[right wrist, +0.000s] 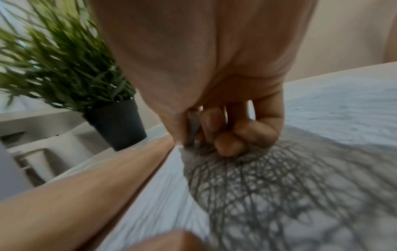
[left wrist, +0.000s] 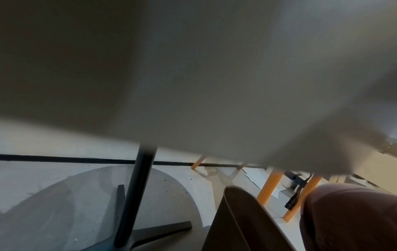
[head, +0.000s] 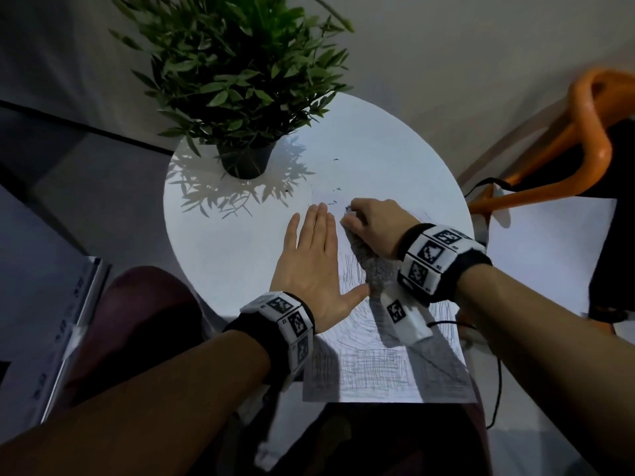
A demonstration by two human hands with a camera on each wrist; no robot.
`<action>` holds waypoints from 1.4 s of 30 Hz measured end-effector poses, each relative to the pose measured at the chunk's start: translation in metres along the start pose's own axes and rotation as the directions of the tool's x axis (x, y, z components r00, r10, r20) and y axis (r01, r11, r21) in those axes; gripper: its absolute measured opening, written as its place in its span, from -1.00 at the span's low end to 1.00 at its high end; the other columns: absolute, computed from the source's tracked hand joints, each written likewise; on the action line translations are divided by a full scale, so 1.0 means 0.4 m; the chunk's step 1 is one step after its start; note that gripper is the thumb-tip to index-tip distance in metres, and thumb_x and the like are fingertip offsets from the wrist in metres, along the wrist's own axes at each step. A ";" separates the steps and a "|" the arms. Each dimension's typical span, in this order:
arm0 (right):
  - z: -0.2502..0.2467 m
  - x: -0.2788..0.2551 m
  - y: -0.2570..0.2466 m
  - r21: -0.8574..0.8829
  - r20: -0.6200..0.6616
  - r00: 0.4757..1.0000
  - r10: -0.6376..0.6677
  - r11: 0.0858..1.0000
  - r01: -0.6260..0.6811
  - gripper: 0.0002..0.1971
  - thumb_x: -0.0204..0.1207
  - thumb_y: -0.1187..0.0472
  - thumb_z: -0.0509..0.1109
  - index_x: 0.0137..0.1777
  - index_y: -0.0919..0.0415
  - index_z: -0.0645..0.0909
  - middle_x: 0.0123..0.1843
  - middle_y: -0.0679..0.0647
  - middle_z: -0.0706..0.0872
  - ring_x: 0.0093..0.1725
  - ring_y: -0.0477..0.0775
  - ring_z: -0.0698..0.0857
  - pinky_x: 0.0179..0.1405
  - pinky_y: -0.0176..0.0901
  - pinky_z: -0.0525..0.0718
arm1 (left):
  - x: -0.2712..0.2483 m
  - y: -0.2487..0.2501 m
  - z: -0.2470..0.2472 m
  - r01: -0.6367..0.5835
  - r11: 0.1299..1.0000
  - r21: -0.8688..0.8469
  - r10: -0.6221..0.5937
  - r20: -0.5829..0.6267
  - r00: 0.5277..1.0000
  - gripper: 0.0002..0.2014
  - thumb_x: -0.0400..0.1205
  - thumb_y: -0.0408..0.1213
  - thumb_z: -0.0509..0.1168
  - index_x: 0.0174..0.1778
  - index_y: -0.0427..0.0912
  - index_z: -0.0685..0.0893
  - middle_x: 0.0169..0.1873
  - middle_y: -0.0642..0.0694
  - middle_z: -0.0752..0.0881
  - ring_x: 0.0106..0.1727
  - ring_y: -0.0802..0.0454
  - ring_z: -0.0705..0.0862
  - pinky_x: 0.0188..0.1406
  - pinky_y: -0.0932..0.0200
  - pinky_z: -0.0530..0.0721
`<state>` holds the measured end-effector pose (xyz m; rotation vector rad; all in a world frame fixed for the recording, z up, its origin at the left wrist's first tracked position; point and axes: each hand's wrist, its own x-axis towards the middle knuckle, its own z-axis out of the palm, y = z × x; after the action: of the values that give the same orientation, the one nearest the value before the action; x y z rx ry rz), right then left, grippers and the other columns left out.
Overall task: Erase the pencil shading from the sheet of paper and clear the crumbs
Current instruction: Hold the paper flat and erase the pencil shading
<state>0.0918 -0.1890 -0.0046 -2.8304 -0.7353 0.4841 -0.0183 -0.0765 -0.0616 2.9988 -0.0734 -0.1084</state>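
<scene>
A white sheet of paper (head: 371,376) covered in grey pencil shading lies on the round white table (head: 220,249) and hangs over its near edge. My left hand (head: 309,255) lies flat on the sheet with straight fingers. Beside it, my right hand (head: 371,223) is curled, and the right wrist view shows its thumb and fingers pinching a small grey eraser (right wrist: 192,130) down onto the shaded paper (right wrist: 279,186). Dark eraser crumbs (head: 335,195) are scattered on the table just beyond both hands. The left wrist view shows only the table's underside, not the hand.
A potted green plant (head: 240,97) in a dark pot stands at the table's far left. An orange chair (head: 591,139) stands at the right, with a white sheet (head: 549,255) on the floor beside it. My knees are under the near edge.
</scene>
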 end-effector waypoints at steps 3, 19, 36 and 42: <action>0.002 -0.007 0.004 0.027 0.059 0.998 -0.006 1.000 0.004 -0.77 0.71 0.05 0.22 -0.06 0.19 0.56 -0.12 0.14 0.72 -0.04 0.22 0.66 -0.11 -0.06 0.49 | 0.008 0.000 -0.002 0.004 1.000 -0.006 -0.004 -0.009 1.000 0.10 0.56 0.53 -0.31 0.67 -0.39 -0.38 0.69 -0.36 -0.36 0.71 -0.25 -0.42 0.66 -0.32 -0.31; 0.026 -0.001 -0.010 0.092 -0.053 0.998 0.037 0.995 -0.033 -0.77 0.70 0.01 0.22 -0.13 0.11 0.52 -0.21 0.11 0.68 -0.14 0.22 0.64 -0.13 -0.03 0.54 | 0.008 -0.002 -0.010 0.004 1.000 0.001 -0.004 0.017 1.000 0.08 0.58 0.49 -0.25 0.67 -0.39 -0.38 0.70 -0.36 -0.35 0.71 -0.25 -0.41 0.65 -0.32 -0.33; 0.002 -0.067 0.053 0.275 -0.091 0.993 0.080 0.960 -0.052 -0.81 0.60 0.04 0.41 -0.06 0.17 0.61 -0.11 0.07 0.76 -0.07 0.11 0.70 -0.06 -0.05 0.63 | 0.095 -0.103 -0.163 -0.217 0.975 0.053 0.191 0.300 0.934 0.01 0.63 0.36 0.18 0.75 -0.27 -0.06 0.76 -0.16 -0.06 0.76 -0.13 -0.08 0.71 -0.21 -0.10; -0.024 -0.042 0.000 -0.072 0.019 0.999 -0.025 0.997 0.027 -0.82 0.68 0.09 0.29 0.05 0.22 0.53 -0.02 0.20 0.66 0.01 0.28 0.63 -0.11 -0.03 0.53 | 0.132 -0.150 -0.150 -0.348 0.937 0.033 0.308 0.389 0.868 0.23 0.46 0.53 0.21 0.74 -0.13 -0.33 0.75 -0.08 -0.31 0.76 -0.06 -0.26 0.68 -0.20 -0.21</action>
<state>0.0815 -0.1983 0.0088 -2.8823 -0.8078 0.4900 0.0415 -0.0119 -0.0142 2.9637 -0.6467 -0.6636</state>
